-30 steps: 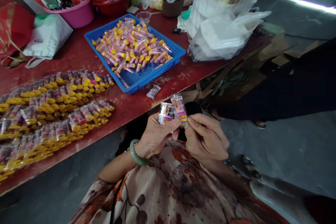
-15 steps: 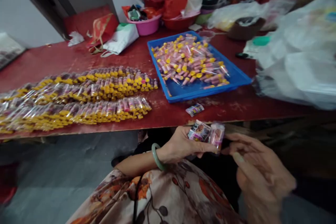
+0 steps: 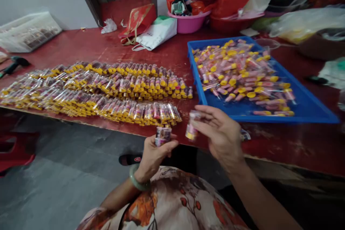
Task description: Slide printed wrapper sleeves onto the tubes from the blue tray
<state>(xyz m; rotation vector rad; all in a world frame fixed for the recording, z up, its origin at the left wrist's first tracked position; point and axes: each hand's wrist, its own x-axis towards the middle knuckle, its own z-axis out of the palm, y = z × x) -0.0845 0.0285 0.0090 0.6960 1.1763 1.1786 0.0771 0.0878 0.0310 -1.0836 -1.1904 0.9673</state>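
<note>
Tube [image 3: 191, 131] now in R hand [image 3: 222, 133], fingers pinched close on it, parted from L hand [image 3: 154, 156] — L's thumb & fingers closed on printed labels [image 3: 162, 136]. Tube's nr stacked rows [image 3: 145, 111] on counter [image 3: 88, 48] — labelling prob. done.

White bag [image 3: 159, 33] beside pink basin [image 3: 188, 24]

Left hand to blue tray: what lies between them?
In the head view, the right hand and the yellow-ended tube it holds lie between the left hand and the blue tray, with red tabletop behind.
</note>
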